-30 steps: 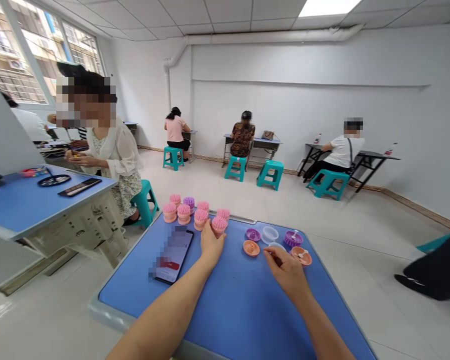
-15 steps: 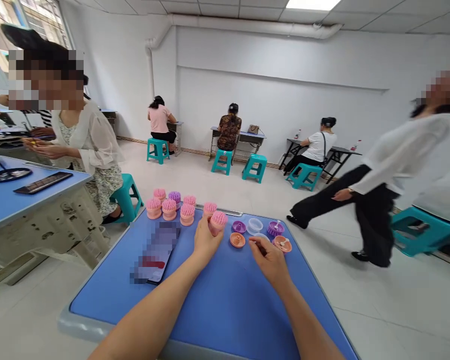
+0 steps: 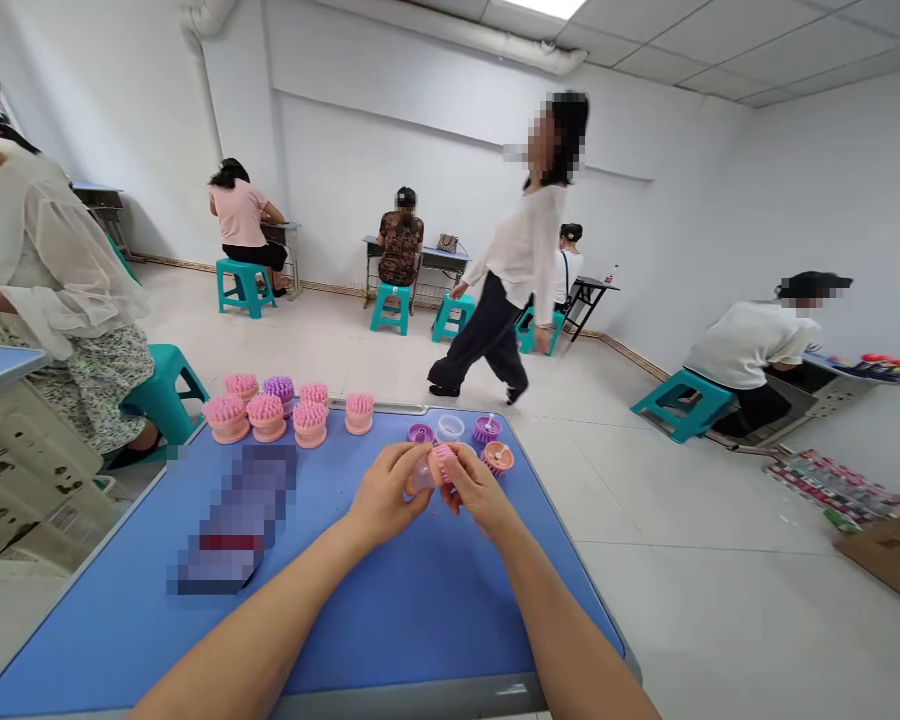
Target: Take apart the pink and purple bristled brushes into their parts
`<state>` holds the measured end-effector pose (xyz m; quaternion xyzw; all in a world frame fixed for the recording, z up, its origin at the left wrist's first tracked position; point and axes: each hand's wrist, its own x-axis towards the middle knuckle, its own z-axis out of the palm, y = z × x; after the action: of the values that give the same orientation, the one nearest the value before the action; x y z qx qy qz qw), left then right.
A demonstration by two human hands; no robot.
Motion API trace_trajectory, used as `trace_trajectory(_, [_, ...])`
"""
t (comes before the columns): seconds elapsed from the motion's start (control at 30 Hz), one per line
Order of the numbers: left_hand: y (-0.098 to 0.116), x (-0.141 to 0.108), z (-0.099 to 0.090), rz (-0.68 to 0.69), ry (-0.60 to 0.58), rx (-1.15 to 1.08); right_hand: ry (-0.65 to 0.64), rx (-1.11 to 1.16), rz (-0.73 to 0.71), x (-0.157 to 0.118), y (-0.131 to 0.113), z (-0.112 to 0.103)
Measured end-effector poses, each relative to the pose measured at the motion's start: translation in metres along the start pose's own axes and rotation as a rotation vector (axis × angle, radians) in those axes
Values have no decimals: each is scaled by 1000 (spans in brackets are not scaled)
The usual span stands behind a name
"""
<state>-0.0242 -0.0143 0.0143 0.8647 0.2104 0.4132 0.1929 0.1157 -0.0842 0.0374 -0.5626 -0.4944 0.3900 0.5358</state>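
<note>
We inspected a white-walled room with a tile floor (image 3: 645, 600) and a blue surface (image 3: 390, 640) with a grey near edge, its far edge lined by a metal strip (image 3: 375, 407). Both hands are closed and held together above the far half of the surface: the left hand (image 3: 382, 490) and right hand (image 3: 480, 490) grip a pink bristled brush head (image 3: 441, 463) joined to a clear plastic piece (image 3: 420, 478). We cannot tell which hand bears which part. Just past the fingertips stand a purple cup (image 3: 421, 433), a clear cup (image 3: 451, 427), a purple bristled piece (image 3: 487, 429) and an orange cup (image 3: 498, 457), the last near the right edge. Pink brush units (image 3: 310, 422) stand in rows along the far left edge, well left of the hands. A pixelated phone (image 3: 232, 520) lies left of the forearms. Beyond the far edge, a walking person (image 3: 502, 260) is well apart; tile floor extends past the right edge.
</note>
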Motion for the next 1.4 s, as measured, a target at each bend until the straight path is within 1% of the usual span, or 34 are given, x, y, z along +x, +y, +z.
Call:
trace_trajectory(0.1, [1, 1, 0, -11, 15, -13, -8, 69, 42, 0, -3, -1])
trace_trajectory(0.23, [3, 1, -2, -34, -4, -54, -21, 140, 96, -1, -6, -4])
trace_trajectory(0.37, [3, 2, -5, -44, -89, -99, -69, 162, 149, -5, -10, -9])
trace_trajectory(0.47, [1, 1, -7, -58, -159, -116, -111, 154, 161, -7, -14, -11])
trace_trajectory(0.63, [0, 1, -9, -90, -223, -113, -122, 121, 134, -5, -17, -10])
trace_trajectory(0.73, [1, 2, -10, -215, -229, -116, -118, 117, 84, -6, -17, -8])
trace_trajectory(0.8, [2, 4, -11, -298, -225, -140, -131, 111, 2, -7, -16, -7])
trace_trajectory(0.9, [3, 5, -13, -328, -209, -163, -190, 77, -141, -9, -14, -8])
trace_trajectory(0.93, [3, 5, -13, -326, -207, -155, -209, 65, -146, -9, -13, -9])
trace_trajectory(0.97, [3, 4, -14, -320, -210, -142, -215, 57, -119, -9, -13, -9])
trace_trajectory(1.07, [5, 3, -15, -282, -247, -114, -221, 38, 44, -9, -12, -11])
trace_trajectory(1.13, [6, 3, -15, -266, -261, -124, -242, 13, 104, -9, -13, -11])
trace_trajectory(1.2, [7, 4, -15, -273, -258, -130, -251, -25, 82, -9, -14, -11])
trace_trajectory(1.33, [7, 5, -14, -325, -244, -140, -218, -96, -86, -10, -14, -12])
trace_trajectory(1.4, [8, 5, -15, -333, -244, -149, -225, -83, -78, -10, -13, -13])
